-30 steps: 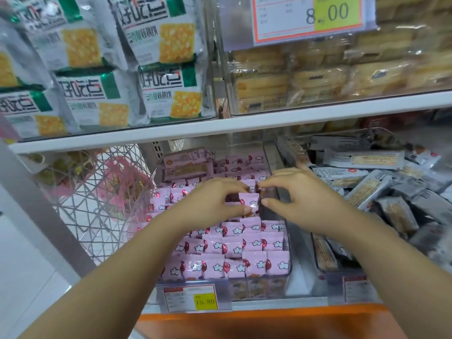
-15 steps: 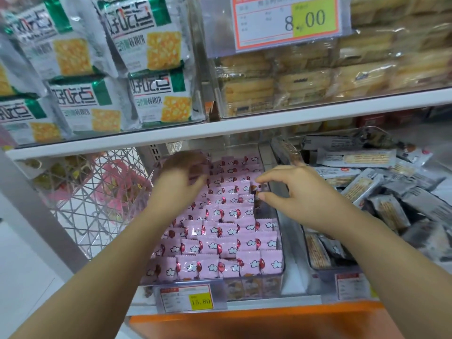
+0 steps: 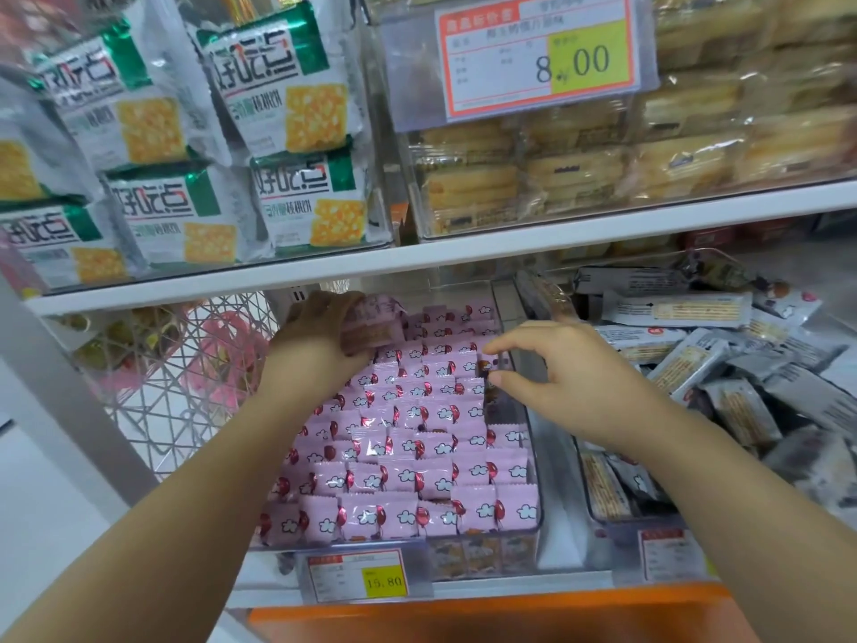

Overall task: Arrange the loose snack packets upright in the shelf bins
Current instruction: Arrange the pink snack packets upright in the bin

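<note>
On the lower shelf, straight ahead, one clear bin [image 3: 535,461] holds the pink packets [image 3: 417,438], standing upright in tight rows from near to far. They are too many to count one by one; the near row shows about six across.

Two bare hands reach into it. At the far left corner the left hand [image 3: 320,345] curls round a bundle of larger pinkish packs [image 3: 375,324], two as far as I can tell, lying flat on top of the rows. At the far right side the right hand [image 3: 570,382] has thumb and forefinger drawn narrow, pinching the top of one darker packet [image 3: 484,366] just beside the bin's right wall; the other three fingers are loosely curled.

Right of this, a second bin [image 3: 621,526] carries grey packets [image 3: 695,364] heaped loose, flat and tilted, none upright. Left of the pink bin stands one white wire basket [image 3: 176,396].

Two price tags hang on the near shelf edge: one reading 15.80 [image 3: 357,575] and one cut off [image 3: 668,554]. A third tag [image 3: 542,53] reads 8.00 on the upper shelf, fixed to a clear case of yellow cakes [image 3: 556,178]. Six green-and-white cracker bags [image 3: 287,85] fill the upper left.
</note>
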`<state>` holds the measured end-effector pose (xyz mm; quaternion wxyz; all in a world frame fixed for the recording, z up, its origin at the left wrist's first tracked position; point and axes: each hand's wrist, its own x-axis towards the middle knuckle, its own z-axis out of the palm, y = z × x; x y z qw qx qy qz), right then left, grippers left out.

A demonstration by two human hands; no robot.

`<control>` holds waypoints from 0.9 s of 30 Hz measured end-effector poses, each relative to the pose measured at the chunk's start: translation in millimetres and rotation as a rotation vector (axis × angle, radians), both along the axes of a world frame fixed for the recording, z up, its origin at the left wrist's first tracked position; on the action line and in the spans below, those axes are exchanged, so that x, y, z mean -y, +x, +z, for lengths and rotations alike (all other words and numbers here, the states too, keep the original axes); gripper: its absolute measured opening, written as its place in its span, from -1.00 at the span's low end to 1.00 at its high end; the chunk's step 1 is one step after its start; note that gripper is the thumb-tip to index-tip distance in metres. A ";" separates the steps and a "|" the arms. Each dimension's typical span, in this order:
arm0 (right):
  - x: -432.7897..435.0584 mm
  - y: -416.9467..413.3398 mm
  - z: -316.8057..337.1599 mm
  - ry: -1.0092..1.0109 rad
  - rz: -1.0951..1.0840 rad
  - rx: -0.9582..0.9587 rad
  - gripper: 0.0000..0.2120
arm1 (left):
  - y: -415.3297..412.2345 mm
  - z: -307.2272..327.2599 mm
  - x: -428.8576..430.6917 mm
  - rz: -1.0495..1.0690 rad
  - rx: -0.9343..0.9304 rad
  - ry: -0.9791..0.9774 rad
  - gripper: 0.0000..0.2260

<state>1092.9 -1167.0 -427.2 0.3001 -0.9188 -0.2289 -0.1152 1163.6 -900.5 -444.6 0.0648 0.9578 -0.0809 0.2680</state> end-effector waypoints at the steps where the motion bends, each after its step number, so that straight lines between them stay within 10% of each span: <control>1: -1.1 -0.6 0.5 0.005 -0.002 0.006 -0.73 | -5.1 1.9 0.2 -0.041 0.063 -0.015 -0.56; 14: -7.6 -8.3 0.5 0.257 0.030 -0.102 -0.53 | -82.5 3.9 45.4 -0.556 0.056 -0.300 -0.74; 20: -1.6 -9.2 4.8 0.580 0.093 -0.252 -0.80 | -96.0 22.8 62.0 -0.484 -0.354 -0.919 -0.80; 27: 3.5 -11.0 7.2 0.681 -0.015 -0.204 -0.72 | -100.6 19.7 64.0 -0.484 -0.422 -1.029 -0.73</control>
